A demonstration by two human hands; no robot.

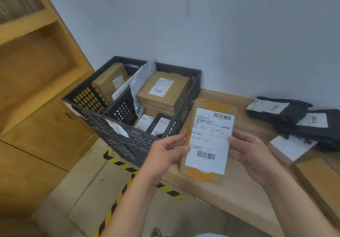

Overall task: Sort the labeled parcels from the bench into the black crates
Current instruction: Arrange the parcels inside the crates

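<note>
I hold a flat brown cardboard parcel (209,139) with a large white shipping label facing up, above the wooden bench (239,190). My left hand (165,152) grips its left edge with the thumb on the label. My right hand (248,150) grips its right edge. Two black crates stand at the bench's left end: the near one (139,144) holds a stack of brown boxes, a grey poly bag and small labeled packets; the far one (88,97) holds a brown box.
Black poly-bag parcels (294,119) with white labels lie at the bench's far right, with a small white box (290,148) in front of them. A brown box (320,185) lies at the right edge. Wooden shelving (36,71) stands left. Yellow-black tape (119,163) marks the floor.
</note>
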